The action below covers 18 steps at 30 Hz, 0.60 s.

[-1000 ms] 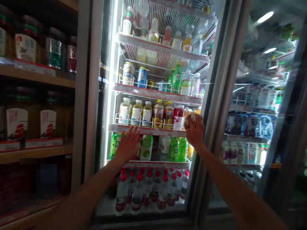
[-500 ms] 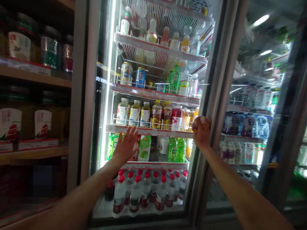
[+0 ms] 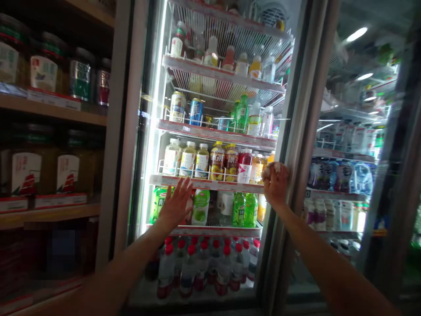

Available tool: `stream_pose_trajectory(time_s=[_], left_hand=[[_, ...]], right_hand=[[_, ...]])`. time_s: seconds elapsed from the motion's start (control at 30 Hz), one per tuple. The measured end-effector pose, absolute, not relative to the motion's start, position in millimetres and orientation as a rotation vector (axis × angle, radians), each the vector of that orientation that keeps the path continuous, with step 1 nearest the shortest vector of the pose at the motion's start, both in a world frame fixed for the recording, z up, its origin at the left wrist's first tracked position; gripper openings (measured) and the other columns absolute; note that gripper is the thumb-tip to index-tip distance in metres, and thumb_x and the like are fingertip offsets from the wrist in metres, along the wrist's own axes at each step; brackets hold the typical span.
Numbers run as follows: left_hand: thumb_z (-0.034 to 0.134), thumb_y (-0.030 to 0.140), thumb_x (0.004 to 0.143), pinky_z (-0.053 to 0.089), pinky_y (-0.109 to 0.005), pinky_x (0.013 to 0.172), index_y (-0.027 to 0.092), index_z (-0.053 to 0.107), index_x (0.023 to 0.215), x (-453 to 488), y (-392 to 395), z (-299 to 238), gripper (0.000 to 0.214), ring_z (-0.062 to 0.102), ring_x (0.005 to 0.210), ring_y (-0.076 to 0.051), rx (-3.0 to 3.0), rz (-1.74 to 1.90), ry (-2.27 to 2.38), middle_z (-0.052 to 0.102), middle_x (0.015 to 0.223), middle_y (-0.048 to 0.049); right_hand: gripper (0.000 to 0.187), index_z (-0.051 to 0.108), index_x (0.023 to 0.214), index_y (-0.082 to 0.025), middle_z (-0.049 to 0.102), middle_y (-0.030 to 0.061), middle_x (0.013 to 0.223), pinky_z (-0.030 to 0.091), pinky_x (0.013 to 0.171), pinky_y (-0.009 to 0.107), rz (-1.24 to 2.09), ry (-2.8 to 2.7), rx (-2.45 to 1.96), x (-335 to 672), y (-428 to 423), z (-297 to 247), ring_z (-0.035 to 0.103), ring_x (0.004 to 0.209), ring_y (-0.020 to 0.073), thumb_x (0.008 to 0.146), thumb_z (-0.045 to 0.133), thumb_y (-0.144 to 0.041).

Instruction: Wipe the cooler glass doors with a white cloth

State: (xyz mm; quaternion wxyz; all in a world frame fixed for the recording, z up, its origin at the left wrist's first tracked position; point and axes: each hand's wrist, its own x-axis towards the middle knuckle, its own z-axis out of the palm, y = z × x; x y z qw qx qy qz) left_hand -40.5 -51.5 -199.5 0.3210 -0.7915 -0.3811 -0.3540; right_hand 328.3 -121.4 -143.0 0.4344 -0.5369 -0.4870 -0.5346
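1. Steel edge of the fridge door [image 3: 295, 131] is gripped by the right hand [image 3: 275, 185], fingers [image 3: 273, 170] curled closed around it; it has hold of nothing else.
2. Left hand [image 3: 176, 205] is open, fingers spread and pointing up, palm facing the glass pane [image 3: 210, 158] of the same door, holding nothing. Cannot tell whether it touches the glass.
3. Behind the left hand, green juice bottles [image 3: 158, 204] and a pale green bottle [image 3: 200, 207] stand on a fridge shelf; the shelf's price strip [image 3: 210, 184] runs just above the hand.
4. Water bottles with red caps [image 3: 166, 272] stand in rows on the fridge floor, below both hands.
5. Far left, wooden shelves [image 3: 49, 109] hold big labelled jars [image 3: 42, 72].
6. Right of the gripped edge, a second fridge door [image 3: 342, 131] shows blue packs [image 3: 342, 176] behind its glass.
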Motion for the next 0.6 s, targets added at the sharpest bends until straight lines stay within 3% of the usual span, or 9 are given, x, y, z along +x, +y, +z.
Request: stream_pose_trajectory(time_s=[0.23,0.33,0.43,0.6], left_hand=[[0.054,0.044,0.081,0.023,-0.052,0.109,0.018,0.031,0.14,-45.0,-50.7,-196.2,0.068,0.021,0.138,-0.027,-2.056,-0.96,-0.936,0.028,0.148,-0.0099],[0.046,0.042,0.086,0.02,-0.054,0.109,0.018,0.033,0.139,-59.3,-45.8,-179.9,0.06,0.021,0.139,-0.026,-1.996,-1.013,-0.984,0.027,0.148,-0.0094],[0.04,0.047,0.088,0.018,-0.061,0.107,0.014,0.027,0.141,-78.4,-38.3,-162.4,0.064,0.014,0.14,-0.031,-1.856,-1.14,-1.181,0.019,0.151,-0.0131],[0.034,0.057,0.087,0.022,-0.06,0.105,0.014,0.021,0.143,-94.4,-33.8,-154.0,0.072,0.009,0.141,-0.03,-1.891,-1.103,-1.293,0.012,0.152,-0.0125]], right_hand=[[0.056,0.027,0.142,-0.022,0.018,0.0113,0.151,0.034,0.104,0.057,-1.323,-1.389,-1.277,302.9,-130.1,-211.3,0.019,0.138,0.0313,0.087,0.039,-0.022],[0.052,0.033,0.139,-0.021,0.024,0.0121,0.149,0.032,0.104,0.059,-1.309,-1.296,-1.25,297.2,-119.7,-171.0,0.021,0.137,0.0313,0.087,0.038,-0.021],[0.05,0.037,0.137,-0.017,0.019,0.0137,0.15,0.027,0.107,0.058,-1.313,-1.214,-1.209,266.5,-99.8,-123.5,0.016,0.138,0.0313,0.087,0.038,-0.022],[0.051,0.043,0.135,-0.022,0.022,0.0088,0.151,0.026,0.109,0.053,-1.35,-1.554,-1.141,187.9,-79.9,-134.3,0.008,0.141,0.0287,0.084,0.043,-0.02]])
